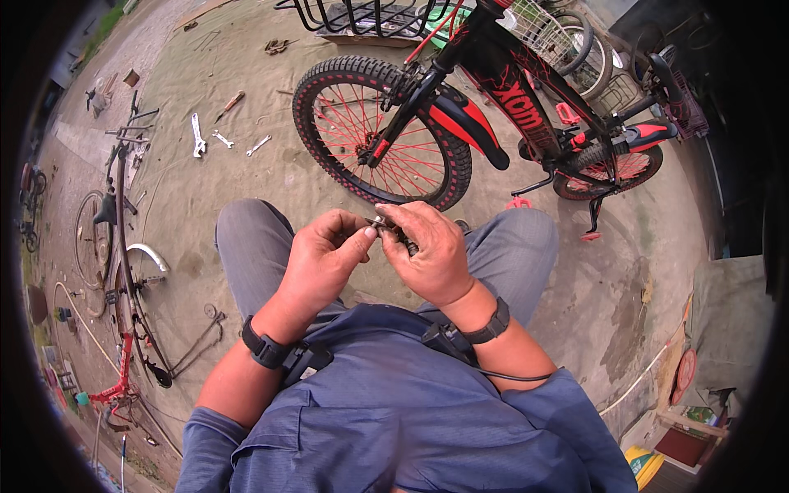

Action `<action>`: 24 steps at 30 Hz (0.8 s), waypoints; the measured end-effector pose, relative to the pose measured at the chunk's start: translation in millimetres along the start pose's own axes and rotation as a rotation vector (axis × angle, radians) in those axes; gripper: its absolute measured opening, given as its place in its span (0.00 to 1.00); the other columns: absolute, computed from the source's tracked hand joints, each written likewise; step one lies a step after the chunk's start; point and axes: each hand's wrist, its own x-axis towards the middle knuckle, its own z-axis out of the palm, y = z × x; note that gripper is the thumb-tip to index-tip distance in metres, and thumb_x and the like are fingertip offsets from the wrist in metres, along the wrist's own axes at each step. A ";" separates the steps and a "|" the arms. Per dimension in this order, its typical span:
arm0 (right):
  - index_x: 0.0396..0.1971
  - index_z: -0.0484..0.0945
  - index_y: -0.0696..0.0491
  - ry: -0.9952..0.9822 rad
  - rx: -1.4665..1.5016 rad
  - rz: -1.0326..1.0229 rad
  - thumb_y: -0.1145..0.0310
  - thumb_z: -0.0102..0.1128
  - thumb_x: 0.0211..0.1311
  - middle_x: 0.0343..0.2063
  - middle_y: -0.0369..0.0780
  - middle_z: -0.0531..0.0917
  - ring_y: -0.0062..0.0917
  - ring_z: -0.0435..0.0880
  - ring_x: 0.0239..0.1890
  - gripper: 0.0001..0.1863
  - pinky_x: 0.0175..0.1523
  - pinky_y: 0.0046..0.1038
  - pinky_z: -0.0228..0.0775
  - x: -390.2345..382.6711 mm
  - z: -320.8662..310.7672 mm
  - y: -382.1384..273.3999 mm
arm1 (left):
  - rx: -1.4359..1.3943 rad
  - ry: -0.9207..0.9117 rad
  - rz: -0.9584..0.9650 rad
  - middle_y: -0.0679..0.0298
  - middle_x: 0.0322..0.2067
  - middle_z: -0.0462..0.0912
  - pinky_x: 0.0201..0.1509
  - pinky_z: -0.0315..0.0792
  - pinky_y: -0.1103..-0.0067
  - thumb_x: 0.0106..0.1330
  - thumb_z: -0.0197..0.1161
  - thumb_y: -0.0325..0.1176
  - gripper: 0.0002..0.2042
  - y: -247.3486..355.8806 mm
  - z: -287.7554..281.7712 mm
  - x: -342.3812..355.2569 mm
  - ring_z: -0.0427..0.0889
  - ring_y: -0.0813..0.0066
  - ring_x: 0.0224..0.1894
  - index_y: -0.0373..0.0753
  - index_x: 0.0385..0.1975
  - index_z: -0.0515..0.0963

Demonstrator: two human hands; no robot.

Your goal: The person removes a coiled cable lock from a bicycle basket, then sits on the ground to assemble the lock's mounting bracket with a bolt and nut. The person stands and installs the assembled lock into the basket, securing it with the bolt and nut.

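Two bare hands meet over the person's knees, pinching one small metal part [380, 222] between them. The left hand [320, 259] closes thumb and forefinger on the part's near end; the right hand [429, 251] curls its fingers [394, 215] over the far end, with something dark and small showing just under them, too tiny to make out. The part itself is silvery and short, and sits right at the fingertips, in the gap between both thumbs.

Each wrist wears a black strap band [265, 345], with a thin black cable running from the right one. Below lie grey trouser knees [246, 238] and a blue cloth shirt [394, 411], soft and creased.

Just beyond the hands stands a small black and red bicycle [501, 99] with a knobbly black front tyre [329, 82], red spokes and a smooth red and black mudguard. Its rear wheel carries a kickstand resting on the dusty, patchy concrete ground [246, 172].

Well to the left, an old stripped bicycle frame [123, 246] lies flat, rusty and thin, with a curved chrome mudguard. Farther out on the ground several silvery steel spanners [197, 135] lie scattered near a wooden-handled tool [232, 103]. At the top edge sits a black wire basket [353, 16].
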 end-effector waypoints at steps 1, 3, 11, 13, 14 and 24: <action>0.45 0.85 0.55 -0.011 0.007 0.020 0.81 0.69 0.53 0.36 0.42 0.86 0.36 0.87 0.36 0.17 0.41 0.33 0.80 -0.6 -0.6 -0.6 | 0.021 0.008 -0.004 0.69 0.29 0.82 0.36 0.73 0.84 0.73 0.66 0.32 0.08 -0.2 0.0 -0.1 0.78 0.86 0.32 0.32 0.40 0.80; 0.45 0.85 0.56 -0.023 0.019 0.033 0.82 0.68 0.53 0.36 0.43 0.86 0.35 0.88 0.35 0.17 0.40 0.31 0.81 -1.0 -1.1 -0.7 | 0.003 0.000 0.005 0.69 0.29 0.82 0.35 0.72 0.84 0.73 0.67 0.32 0.08 -0.6 0.4 -1.0 0.77 0.86 0.32 0.32 0.40 0.80; 0.45 0.84 0.58 0.050 -0.030 0.064 0.81 0.66 0.56 0.36 0.43 0.85 0.34 0.87 0.34 0.15 0.39 0.31 0.80 -4.5 1.1 8.0 | -0.175 0.022 -0.021 0.62 0.40 0.82 0.42 0.77 0.81 0.75 0.58 0.27 0.09 -9.1 -1.7 0.3 0.83 0.77 0.40 0.32 0.50 0.75; 0.44 0.84 0.58 0.064 -0.043 0.109 0.81 0.66 0.56 0.36 0.43 0.84 0.34 0.87 0.33 0.14 0.39 0.30 0.79 -6.0 0.2 10.4 | -0.330 0.081 -0.005 0.58 0.47 0.82 0.48 0.80 0.79 0.74 0.55 0.23 0.12 -13.2 -3.5 3.6 0.86 0.71 0.45 0.31 0.54 0.73; 0.43 0.84 0.58 0.078 -0.042 0.127 0.80 0.66 0.57 0.36 0.43 0.84 0.34 0.87 0.33 0.13 0.38 0.30 0.79 -6.7 -0.3 11.4 | -0.339 0.076 -0.045 0.54 0.52 0.81 0.55 0.81 0.74 0.72 0.50 0.19 0.14 -14.1 -6.8 3.3 0.86 0.64 0.52 0.30 0.55 0.72; 0.41 0.83 0.57 0.088 -0.065 0.159 0.78 0.66 0.56 0.34 0.43 0.82 0.35 0.85 0.33 0.12 0.38 0.33 0.78 -6.3 -1.0 10.7 | -0.420 0.020 -0.148 0.48 0.52 0.83 0.48 0.84 0.77 0.78 0.53 0.26 0.12 -7.7 -6.9 0.7 0.89 0.64 0.48 0.30 0.57 0.72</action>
